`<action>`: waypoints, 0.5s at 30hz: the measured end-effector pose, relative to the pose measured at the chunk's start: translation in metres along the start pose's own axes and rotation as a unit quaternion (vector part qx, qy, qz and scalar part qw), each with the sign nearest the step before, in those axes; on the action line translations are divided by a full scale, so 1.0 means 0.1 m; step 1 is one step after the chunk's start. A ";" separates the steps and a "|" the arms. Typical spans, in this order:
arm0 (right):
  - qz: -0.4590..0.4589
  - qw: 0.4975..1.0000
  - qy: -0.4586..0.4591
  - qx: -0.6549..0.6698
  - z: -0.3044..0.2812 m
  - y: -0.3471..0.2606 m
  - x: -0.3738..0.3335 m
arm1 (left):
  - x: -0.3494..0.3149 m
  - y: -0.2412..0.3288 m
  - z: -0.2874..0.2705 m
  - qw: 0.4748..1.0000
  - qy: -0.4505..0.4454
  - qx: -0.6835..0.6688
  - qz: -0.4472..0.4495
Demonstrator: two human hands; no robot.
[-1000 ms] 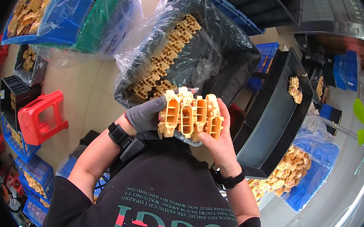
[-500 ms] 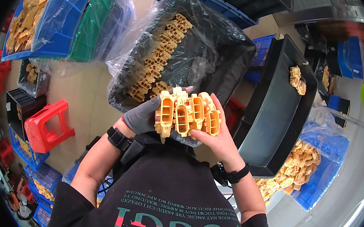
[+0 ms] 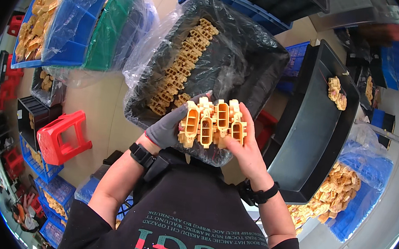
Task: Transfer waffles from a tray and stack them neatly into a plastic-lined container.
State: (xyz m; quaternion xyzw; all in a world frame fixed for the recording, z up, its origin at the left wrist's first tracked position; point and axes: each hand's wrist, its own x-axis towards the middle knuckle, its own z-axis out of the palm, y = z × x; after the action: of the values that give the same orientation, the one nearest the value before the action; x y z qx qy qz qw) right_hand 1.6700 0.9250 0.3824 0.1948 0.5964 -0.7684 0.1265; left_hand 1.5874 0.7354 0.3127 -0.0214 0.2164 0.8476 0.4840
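Between my hands is a row of several pale-yellow plastic connector housings (image 3: 222, 115), standing side by side with their oval open ends facing up. My left hand (image 3: 165, 130), in a grey glove, is closed on the row's left end. The bare right hand (image 3: 249, 153) grips the right end, its thumb pressed against the near side. The hands are over the near edge of a black bin (image 3: 258, 65) lined with clear plastic. Inside that bin, more housings (image 3: 182, 67) lie in a long slanting row at the left, partly hidden near my glove.
To the right, a long black tray (image 3: 298, 151) holds a few housings (image 3: 337, 93) at its far end. Beyond it, a blue crate (image 3: 370, 198) carries a heap of them. A red stool (image 3: 64, 135) stands at left, below blue (image 3: 74, 28) and green bins (image 3: 106, 43).
The whole view has shifted, so the surroundings appear farther right. Both hands still hold the housings, which now sit a little differently between them, with the right thumb higher against them.
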 end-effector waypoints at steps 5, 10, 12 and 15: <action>0.176 0.981 0.015 0.080 -0.09 0.08 0.34 | 0.04 -0.13 -0.22 0.990 0.097 -0.100 0.006; 0.240 0.970 -0.010 0.033 -0.32 0.52 0.84 | 0.16 -0.41 -0.60 0.968 0.206 -0.139 0.043; 0.290 0.956 -0.022 0.031 -0.49 0.71 1.10 | 0.22 -0.56 -0.82 0.957 0.246 -0.149 0.036; 0.336 0.940 -0.041 0.034 -0.62 0.85 1.39 | 0.26 -0.74 -0.87 0.940 0.303 0.090 0.126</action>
State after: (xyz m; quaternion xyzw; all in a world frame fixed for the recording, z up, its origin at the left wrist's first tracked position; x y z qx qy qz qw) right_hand 1.5916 0.9688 0.2333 0.3568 0.4638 -0.7082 0.3950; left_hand 1.6196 0.7549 0.2021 -0.2062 0.4294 0.8318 0.2848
